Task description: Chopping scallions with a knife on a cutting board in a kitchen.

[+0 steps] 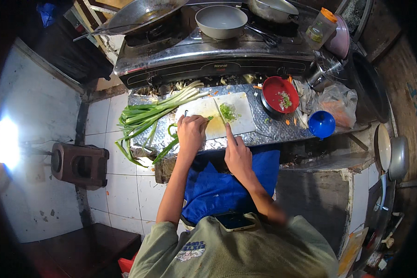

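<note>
A green-onion bunch (143, 114) lay mostly left of the white board (243, 118). The left hand (191, 132) and right hand (238, 154) were at its near side, the right gripping a knife (219, 110), the left pinching a stalk (210, 118); chopped pieces (228, 112) lay right of the blade.

Cutting board (244, 121) lies between scallions (146, 112) and bowl (274, 89).

Along the bench (279, 131)'s front edge, a hand could pass over foil between the cutting board (244, 121) and the blue bowl (321, 126) jutting past that edge. Spring onions (146, 113) spill over the front left corner, the gas stove (183, 70) walls off the back edge, and the red bowl (272, 87) blocks the right rear.
</note>
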Demonstrator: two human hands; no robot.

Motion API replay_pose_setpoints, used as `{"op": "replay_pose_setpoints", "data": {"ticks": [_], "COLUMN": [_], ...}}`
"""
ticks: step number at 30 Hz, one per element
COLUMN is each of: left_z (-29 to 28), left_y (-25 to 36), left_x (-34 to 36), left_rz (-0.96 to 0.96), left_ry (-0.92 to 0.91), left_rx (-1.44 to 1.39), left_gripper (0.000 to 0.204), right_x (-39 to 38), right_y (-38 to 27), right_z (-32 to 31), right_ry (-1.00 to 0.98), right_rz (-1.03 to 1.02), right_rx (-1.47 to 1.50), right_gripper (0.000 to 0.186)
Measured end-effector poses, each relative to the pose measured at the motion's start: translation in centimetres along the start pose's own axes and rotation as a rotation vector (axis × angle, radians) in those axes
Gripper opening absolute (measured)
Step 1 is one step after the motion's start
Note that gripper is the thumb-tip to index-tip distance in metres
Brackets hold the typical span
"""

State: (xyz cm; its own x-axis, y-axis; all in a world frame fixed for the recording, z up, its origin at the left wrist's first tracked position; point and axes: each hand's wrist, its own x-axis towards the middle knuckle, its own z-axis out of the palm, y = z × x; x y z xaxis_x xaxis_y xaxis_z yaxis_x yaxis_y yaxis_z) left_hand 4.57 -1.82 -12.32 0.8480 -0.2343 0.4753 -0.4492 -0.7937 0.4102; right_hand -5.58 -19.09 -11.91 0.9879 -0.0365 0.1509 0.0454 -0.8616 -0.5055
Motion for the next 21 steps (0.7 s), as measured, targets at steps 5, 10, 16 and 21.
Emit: {"op": "replay_pose_setpoints", "data": {"ticks": [5, 10, 16, 21], "left_z": [0.1, -0.1, 0.0, -0.1], "left_y": [-0.1, -0.2, -0.3, -0.1], "left_x": [0.1, 0.3, 0.2, 0.2], "left_rz": [0.007, 0.017, -0.016, -0.009], "left_ry": [0.018, 0.022, -0.02, 0.001], "left_rx": [-0.016, -0.015, -0.013, -0.013], "left_gripper": [0.01, 0.013, 0.013, 0.013], "right_x": [0.2, 0.3, 0.0, -0.4], "right_y": [-0.1, -0.1, -0.9, -1.3], "right_z": [-0.1, -0.4, -0.8, 0.2], "right_ry": [-0.026, -0.04, 0.003, -0.041], "right_rz": [0.008, 0.006, -0.036, -0.04], "right_rx": [-0.044, -0.09, 0.023, 0.057], "right_gripper": [0.082, 0.081, 0.077, 0.072]}}
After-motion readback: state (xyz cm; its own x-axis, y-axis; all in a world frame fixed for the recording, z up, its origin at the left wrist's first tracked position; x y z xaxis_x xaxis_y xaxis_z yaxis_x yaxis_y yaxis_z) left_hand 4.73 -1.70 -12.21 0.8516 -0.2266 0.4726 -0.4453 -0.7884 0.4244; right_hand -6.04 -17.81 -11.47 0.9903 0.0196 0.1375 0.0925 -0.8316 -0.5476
